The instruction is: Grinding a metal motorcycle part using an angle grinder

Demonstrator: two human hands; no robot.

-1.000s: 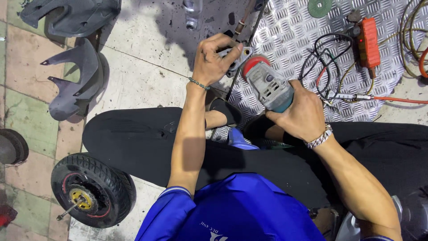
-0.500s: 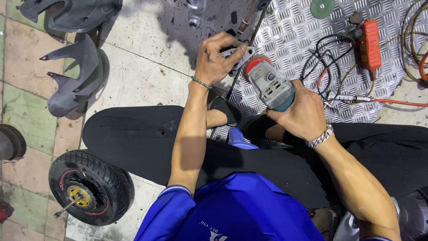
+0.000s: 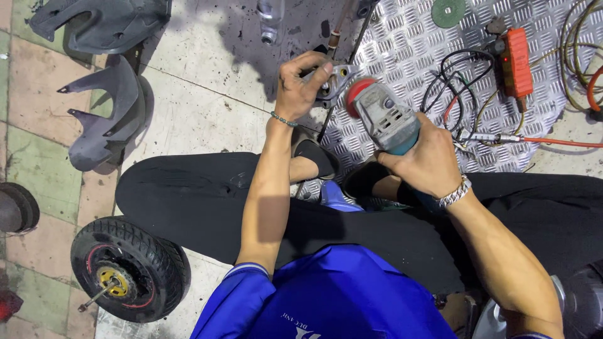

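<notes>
My left hand (image 3: 303, 85) grips a small grey metal bracket (image 3: 335, 81) with holes, holding it just above the diamond-pattern metal plate (image 3: 408, 50). My right hand (image 3: 426, 160) holds a grey and teal angle grinder (image 3: 384, 117) by its body. The grinder's red guard and disc sit right beside the bracket, at its right edge. I sit on the ground in black trousers, with my knees spread below both arms.
A small scooter wheel (image 3: 129, 267) with a yellow hub lies at lower left. Dark plastic fenders (image 3: 110, 113) lie at upper left. An orange power strip (image 3: 516, 61), black cables (image 3: 458, 75) and a green disc (image 3: 448, 11) rest on the plate.
The view has shifted slightly. Both hands keep their hold, and the grinder head stays close against the bracket.
</notes>
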